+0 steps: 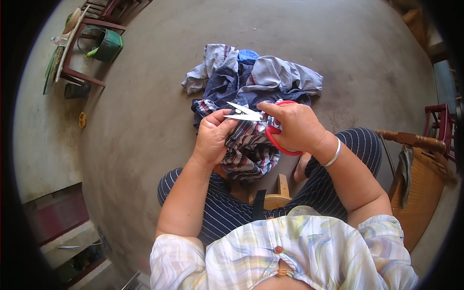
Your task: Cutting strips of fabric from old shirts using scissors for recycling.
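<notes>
My right hand point(303, 126) grips a pair of scissors point(250, 117) by its red handles. The blades are parted and point left, towards the fingers of my left hand point(210, 139). Thumb and fingers of that left hand pinch the edge of a plaid shirt point(249, 162), which hangs between my knees in red, white and dark checks. A small pale round spot, perhaps a button, shows by the blades. Just beyond my hands lies a heap of clothes: a grey garment point(282, 76) with long sleeves, dark navy cloth point(223, 83) and a bit of bright blue cloth point(248, 54).
Beneath me is a low wooden stool point(278, 199). At the far left, a green basket point(111, 47) hangs by a dark red table point(79, 77), with a dark bucket point(77, 90) below. A wooden chair point(419, 186) stands close on my right.
</notes>
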Available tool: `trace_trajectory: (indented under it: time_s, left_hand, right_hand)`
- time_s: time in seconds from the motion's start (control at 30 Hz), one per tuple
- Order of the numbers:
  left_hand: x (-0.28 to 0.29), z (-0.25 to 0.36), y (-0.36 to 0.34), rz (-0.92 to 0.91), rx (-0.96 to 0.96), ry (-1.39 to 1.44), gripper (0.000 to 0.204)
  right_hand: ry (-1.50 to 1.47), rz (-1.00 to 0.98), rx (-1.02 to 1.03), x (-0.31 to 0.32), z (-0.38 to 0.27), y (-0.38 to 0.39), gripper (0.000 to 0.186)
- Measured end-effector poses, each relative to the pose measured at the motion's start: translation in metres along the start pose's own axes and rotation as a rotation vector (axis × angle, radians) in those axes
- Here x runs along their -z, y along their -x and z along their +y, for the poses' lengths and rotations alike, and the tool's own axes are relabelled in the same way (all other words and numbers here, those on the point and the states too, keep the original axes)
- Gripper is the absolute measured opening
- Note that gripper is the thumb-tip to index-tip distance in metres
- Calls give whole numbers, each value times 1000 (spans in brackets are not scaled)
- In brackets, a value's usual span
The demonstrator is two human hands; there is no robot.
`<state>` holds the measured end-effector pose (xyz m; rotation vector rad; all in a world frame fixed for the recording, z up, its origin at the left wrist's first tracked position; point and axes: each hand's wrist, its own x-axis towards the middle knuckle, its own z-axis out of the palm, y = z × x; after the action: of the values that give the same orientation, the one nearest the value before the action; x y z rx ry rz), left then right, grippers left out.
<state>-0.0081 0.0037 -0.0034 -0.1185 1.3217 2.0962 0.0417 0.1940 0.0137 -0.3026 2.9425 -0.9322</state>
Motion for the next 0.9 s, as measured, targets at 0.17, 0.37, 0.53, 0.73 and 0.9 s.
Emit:
trace_trajectory:
  time_s: [0.17,0.37,0.53,0.73,0.9]
  left_hand:
    - [-1,0,0,-23,-2,-5,14]
    - [0,-1,1,-59,66,-37,14]
    - [4,0,3,-115,101,-52,19]
    - [7,-2,4,-158,79,-15,19]
    - [0,-8,6,-59,83,-116,17]
  right_hand:
    - [-5,-10,2,0,4,1,43]
    - [-35,-32,5,1,10,-1,42]
    - [-47,-46,-5,-3,14,-1,46]
    - [-269,-98,57,-7,20,-7,54]
    - [-163,-181,34,-14,16,-10,55]
